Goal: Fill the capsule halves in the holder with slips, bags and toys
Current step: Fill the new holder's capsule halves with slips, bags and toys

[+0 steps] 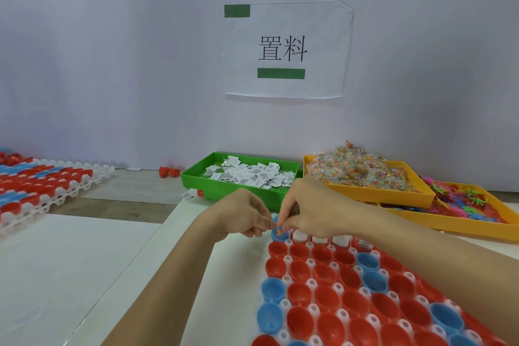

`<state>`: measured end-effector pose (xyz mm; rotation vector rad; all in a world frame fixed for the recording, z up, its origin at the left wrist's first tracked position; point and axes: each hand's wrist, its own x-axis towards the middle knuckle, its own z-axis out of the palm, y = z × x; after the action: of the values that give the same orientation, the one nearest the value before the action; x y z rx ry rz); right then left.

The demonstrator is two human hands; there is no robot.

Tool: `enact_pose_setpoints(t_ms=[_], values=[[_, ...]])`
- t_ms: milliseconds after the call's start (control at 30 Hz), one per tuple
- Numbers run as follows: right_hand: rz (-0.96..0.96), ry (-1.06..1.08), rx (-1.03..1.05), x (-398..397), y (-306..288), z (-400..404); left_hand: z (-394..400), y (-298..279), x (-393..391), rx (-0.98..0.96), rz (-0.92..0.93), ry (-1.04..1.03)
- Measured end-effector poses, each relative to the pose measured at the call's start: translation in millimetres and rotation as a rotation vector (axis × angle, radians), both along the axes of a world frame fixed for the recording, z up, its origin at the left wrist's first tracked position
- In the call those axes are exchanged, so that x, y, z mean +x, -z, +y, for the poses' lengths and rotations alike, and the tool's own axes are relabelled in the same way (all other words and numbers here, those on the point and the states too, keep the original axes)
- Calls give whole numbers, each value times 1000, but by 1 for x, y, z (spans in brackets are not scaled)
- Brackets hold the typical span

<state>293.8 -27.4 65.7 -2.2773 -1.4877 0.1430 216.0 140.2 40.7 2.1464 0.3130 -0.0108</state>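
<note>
A white holder (310, 261) at the lower right carries rows of red and blue capsule halves. My left hand (244, 215) and right hand (306, 209) meet over the blue capsule half (278, 236) at the holder's far left corner. Between their fingertips they pinch a small clear bag of coloured beads (279, 231), just above that half. Some halves in the far row hold white slips (320, 239). The green tray (196, 180) holds white slips, the near yellow tray (379, 194) clear bead bags, the far yellow tray (449, 226) coloured plastic toys.
A second white holder (50, 199) with red and blue halves lies at the far left. Two loose red halves (168, 172) sit by the wall. A paper sign (286, 50) is taped to the wall. White boards (70, 261) cover the table.
</note>
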Motion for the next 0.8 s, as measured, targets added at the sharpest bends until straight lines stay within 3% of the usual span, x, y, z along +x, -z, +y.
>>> enact_pose_setpoints(t_ms=[433, 800], values=[[-121, -55, -161, -5, -9, 15, -1, 0, 0, -7, 35, 27], [-135, -60, -86, 2, -21, 13, -2, -3, -3, -48, 39, 19]])
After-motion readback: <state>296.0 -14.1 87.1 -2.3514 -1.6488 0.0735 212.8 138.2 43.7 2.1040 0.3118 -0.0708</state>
